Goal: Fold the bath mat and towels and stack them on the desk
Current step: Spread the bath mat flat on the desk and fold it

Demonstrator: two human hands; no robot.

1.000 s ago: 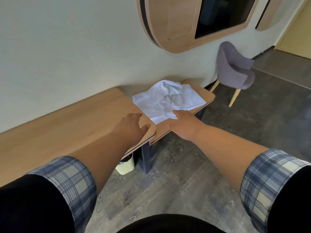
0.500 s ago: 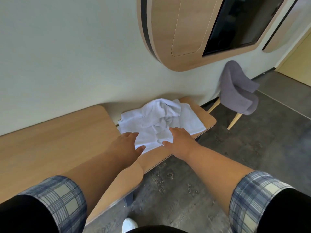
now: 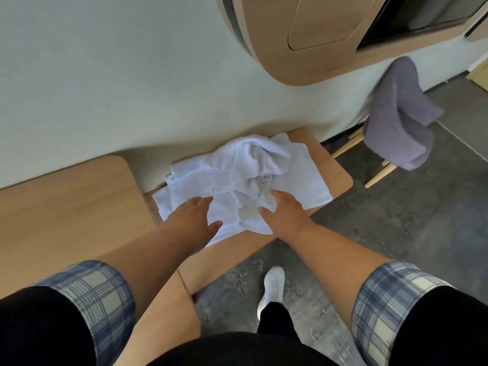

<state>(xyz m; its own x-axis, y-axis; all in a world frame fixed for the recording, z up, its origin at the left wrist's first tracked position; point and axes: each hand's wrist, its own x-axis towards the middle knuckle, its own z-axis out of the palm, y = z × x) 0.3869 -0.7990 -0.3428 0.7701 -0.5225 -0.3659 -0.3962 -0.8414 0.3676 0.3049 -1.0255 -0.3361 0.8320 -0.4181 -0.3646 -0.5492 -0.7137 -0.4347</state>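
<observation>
A heap of white towels [image 3: 298, 175] lies crumpled on the lower wooden desk section [image 3: 335, 170] against the wall. A flat white layer spreads beneath the bunched part. My left hand [image 3: 194, 215] hovers over the heap's near left side, fingers spread, holding nothing. My right hand [image 3: 284, 208] is over the middle of the heap, fingers apart, touching or just above the cloth. Whether the flat layer is the bath mat I cannot tell.
A higher wooden desk surface [image 3: 66, 207] runs off to the left. A grey upholstered chair [image 3: 398, 120] stands to the right on the dark floor. A wooden wall unit [image 3: 317, 35] hangs above. My white shoe [image 3: 273, 286] is on the floor below the desk edge.
I have stepped closer to the desk. Both hands have moved forward from the desk edge onto the towel heap, and the view has tilted down.
</observation>
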